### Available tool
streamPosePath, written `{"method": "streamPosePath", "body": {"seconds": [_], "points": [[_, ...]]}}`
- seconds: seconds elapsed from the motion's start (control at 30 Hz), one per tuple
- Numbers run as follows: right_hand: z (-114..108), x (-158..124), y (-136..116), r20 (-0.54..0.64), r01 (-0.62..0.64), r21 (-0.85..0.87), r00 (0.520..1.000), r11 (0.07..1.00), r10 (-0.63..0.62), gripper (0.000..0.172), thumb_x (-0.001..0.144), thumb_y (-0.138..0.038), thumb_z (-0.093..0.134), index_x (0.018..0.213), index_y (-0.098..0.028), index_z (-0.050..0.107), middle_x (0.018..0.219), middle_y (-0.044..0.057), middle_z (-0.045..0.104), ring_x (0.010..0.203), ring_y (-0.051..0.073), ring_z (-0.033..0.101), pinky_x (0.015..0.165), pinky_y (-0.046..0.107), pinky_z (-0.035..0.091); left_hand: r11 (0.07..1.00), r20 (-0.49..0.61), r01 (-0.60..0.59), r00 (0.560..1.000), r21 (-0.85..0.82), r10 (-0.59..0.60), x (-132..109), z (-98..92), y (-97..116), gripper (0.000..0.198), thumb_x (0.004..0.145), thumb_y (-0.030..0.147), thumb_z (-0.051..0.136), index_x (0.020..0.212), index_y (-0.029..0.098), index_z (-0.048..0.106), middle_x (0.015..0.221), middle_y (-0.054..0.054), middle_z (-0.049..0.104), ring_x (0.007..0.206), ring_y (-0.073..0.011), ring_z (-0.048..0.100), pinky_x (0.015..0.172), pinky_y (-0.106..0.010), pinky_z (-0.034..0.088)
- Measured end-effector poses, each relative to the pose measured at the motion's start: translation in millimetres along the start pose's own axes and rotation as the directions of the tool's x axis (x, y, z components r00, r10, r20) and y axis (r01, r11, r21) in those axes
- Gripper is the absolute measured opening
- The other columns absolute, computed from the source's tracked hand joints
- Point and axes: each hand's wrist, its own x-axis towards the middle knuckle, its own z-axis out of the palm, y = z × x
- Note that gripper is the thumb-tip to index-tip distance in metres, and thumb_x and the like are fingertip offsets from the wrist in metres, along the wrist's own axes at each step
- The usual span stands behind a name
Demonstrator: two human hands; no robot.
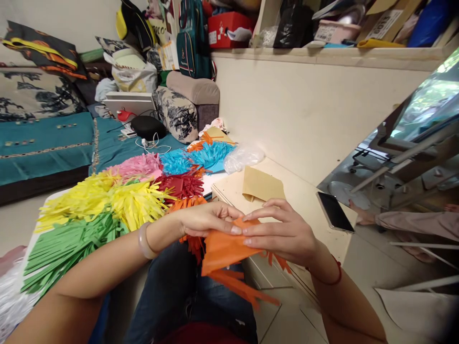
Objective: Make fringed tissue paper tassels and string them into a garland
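Observation:
Between both hands, over my lap, is a piece of orange tissue paper [224, 249] with cut fringe strips hanging from its lower side. My left hand [215, 219] pinches its upper edge between thumb and fingers. My right hand [279, 234] lies along the paper's right part, fingers close together against it; its thumb is hidden. Just behind my left hand lies more orange fringe [188, 204] at the table edge. To the left are fringed paper bunches in yellow [138, 203], green [71, 251], dark red [182, 184], pink [138, 167] and blue [211, 155].
A brown paper piece [263, 184] and a phone [335, 211] rest on the wooden surface [304, 191] at right. Crumpled clear plastic [244, 157] is near the wall. Behind are a teal-covered couch [43, 143] and a loaded shelf [322, 56]. A mirror at right shows a person's leg.

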Motion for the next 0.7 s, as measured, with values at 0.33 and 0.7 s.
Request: {"method": "streamPosePath", "body": {"seconds": [0.33,0.7], "points": [[-5,0,7,0.042,-0.053,0.197,0.998,0.979,0.046,0.007,0.089,-0.02,0.062,0.093,-0.022,0.067,0.082,-0.001,0.075,0.094,0.016,0.066,0.089,0.037,0.039,0.977,0.152,0.143,0.981,-0.16,-0.119,-8,0.8,-1,0.051,0.073,0.02,0.076,0.12,0.019,0.058,0.084,-0.002,0.074,0.065,-0.013,0.07,0.062,-0.021,0.052],[3,1,-4,0.122,-0.476,0.243,0.879,0.845,0.46,0.005,0.09,-0.017,0.055,0.09,-0.019,0.06,0.113,0.01,0.059,0.105,0.017,0.059,0.088,0.032,0.049,0.998,0.263,0.029,0.965,-0.058,-0.013,-4,2.1,-12,0.058,0.083,0.017,0.063,0.136,0.024,0.041,0.101,-0.005,0.072,0.081,-0.0147,0.07,0.072,-0.024,0.05]]}}
